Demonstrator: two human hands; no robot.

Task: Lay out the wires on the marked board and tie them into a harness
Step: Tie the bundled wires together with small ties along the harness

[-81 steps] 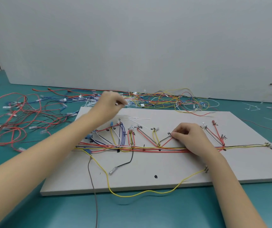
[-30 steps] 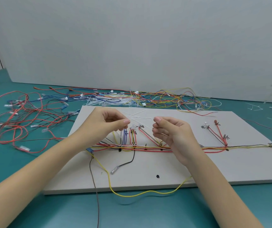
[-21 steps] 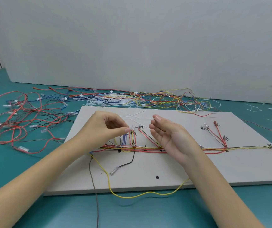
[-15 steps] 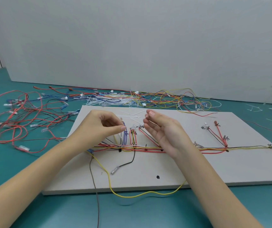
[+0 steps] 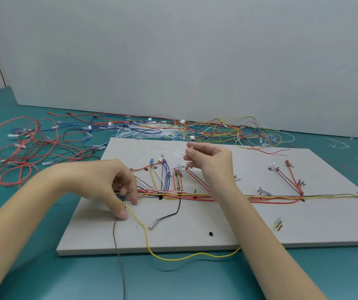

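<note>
Down at the near-left end of the wire bundle [image 5: 195, 194], the left hand [image 5: 109, 182] has its fingers curled onto the wires, pinching them where the yellow wire [image 5: 173, 257] leaves the run and loops off the front edge of the white board [image 5: 195, 234]. Raised above the board's middle, the right hand [image 5: 211, 160] pinches a thin white cable tie [image 5: 190, 148] between thumb and fingertips (more white ties lie on the board just behind it). Along the board the bundle runs left to right, with branches reaching up to handwritten marks. Loose red, blue and yellow wires [image 5: 33, 148] sprawl over the teal worktop [image 5: 195, 282] behind and to the left.
</note>
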